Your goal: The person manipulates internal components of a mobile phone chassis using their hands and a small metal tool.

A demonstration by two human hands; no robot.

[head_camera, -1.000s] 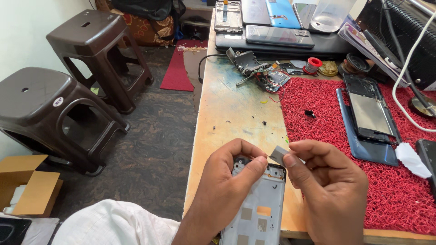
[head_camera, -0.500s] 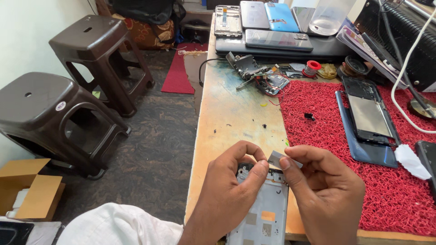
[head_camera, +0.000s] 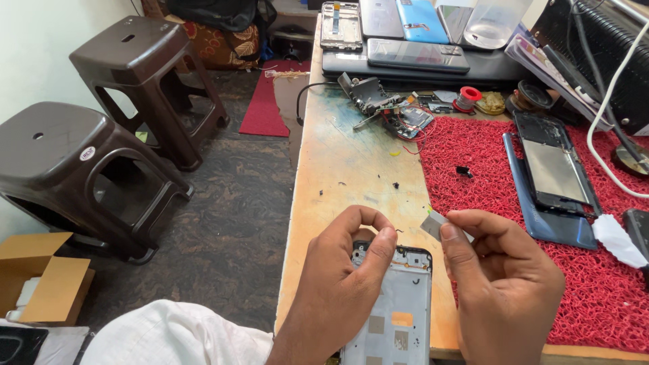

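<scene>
My left hand [head_camera: 341,280] grips the top end of a grey phone frame [head_camera: 397,318], thumb over its upper edge, near the wooden table's front edge. My right hand [head_camera: 501,280] is beside it, pinching a small flat grey metal piece [head_camera: 434,224] between thumb and fingertips, just above the frame's top right corner. The frame's lower part runs out of view at the bottom.
A red bristly mat [head_camera: 541,230] covers the table's right side, with an opened phone on a blue back cover [head_camera: 551,179]. Loose phone parts [head_camera: 389,108], a solder spool [head_camera: 468,96] and stacked phones [head_camera: 405,40] lie at the back. Two brown plastic stools [head_camera: 81,155] stand on the floor at left.
Both hands with the frame have shifted slightly right and lower; the right hand has drawn the small grey piece a little away from the frame's top.
</scene>
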